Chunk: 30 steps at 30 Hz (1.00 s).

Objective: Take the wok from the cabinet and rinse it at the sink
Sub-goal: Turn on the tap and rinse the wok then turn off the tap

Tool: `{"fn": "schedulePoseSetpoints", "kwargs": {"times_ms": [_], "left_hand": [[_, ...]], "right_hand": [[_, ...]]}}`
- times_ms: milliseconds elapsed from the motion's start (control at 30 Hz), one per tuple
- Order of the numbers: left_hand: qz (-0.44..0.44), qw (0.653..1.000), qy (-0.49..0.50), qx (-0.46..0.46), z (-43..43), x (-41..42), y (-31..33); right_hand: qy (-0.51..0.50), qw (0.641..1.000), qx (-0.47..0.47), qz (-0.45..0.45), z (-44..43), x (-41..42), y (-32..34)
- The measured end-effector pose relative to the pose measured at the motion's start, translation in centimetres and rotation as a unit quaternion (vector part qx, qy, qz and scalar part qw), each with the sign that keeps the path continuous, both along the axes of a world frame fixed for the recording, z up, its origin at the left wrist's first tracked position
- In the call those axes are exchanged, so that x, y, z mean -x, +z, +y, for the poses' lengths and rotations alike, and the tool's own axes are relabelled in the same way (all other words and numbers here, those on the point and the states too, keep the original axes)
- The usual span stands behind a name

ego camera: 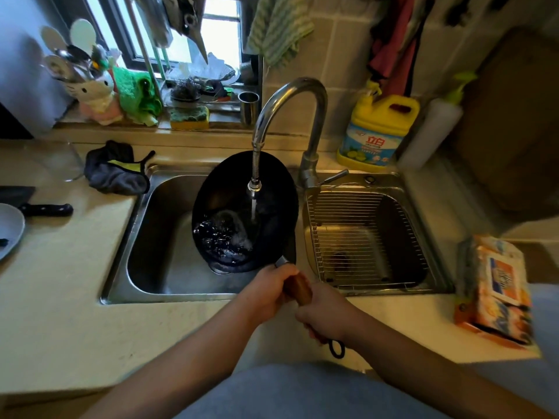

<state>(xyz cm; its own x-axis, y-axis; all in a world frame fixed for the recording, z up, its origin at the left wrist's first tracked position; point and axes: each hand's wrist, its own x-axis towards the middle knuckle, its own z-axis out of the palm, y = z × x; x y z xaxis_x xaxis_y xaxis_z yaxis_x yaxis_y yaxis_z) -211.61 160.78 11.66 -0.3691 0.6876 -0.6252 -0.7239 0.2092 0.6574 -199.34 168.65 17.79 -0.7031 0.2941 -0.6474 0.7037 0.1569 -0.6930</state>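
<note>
Head view gives me the whole sink, and the wok [245, 213] sits tilted in the left basin [157, 237], rim tipped up toward 12 o'clock, under the faucet [290, 116]. Water [253, 208] runs from the spout straight into the bowl and pools frothing toward 7 o'clock inside it. I have both hands on the wooden handle [298, 287], which sticks out toward 5 o'clock over the desk [60, 297] edge. My left hand [269, 293] wraps the handle near the metal collar, grip closed tight around it; my right hand [328, 316] clamps the tail end, just above the hanging loop [337, 347]. I judge this wok heavy and stiff, heavier with water sloshing in it, so the long handle levers hard on the wrists; two hands is the right hold. Wet metal will be slick, the wood less so, so I'd stay on the wood. The right basin holds a wire rack [363, 237], and a detergent jug [375, 131] stands at 1 o'clock behind it.
</note>
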Motion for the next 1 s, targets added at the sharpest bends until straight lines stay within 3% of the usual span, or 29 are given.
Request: {"fn": "schedulePoseSetpoints", "kwargs": {"times_ms": [300, 800, 1000], "left_hand": [[-0.043, 0.998, 0.042, -0.016, -0.7, -0.2, -0.3], [0.07, 0.989, 0.122, 0.05, -2.7, 1.1, 1.5], [0.059, 0.983, 0.15, 0.085, -3.9, 1.1, 1.6]], "right_hand": [[-0.032, 0.999, 0.024, 0.026, -1.1, -0.6, -2.4], [0.002, 0.982, 0.181, 0.043, -1.9, 2.4, -2.9], [-0.016, 0.955, 0.295, 0.026, -2.7, 2.8, -2.7]]}}
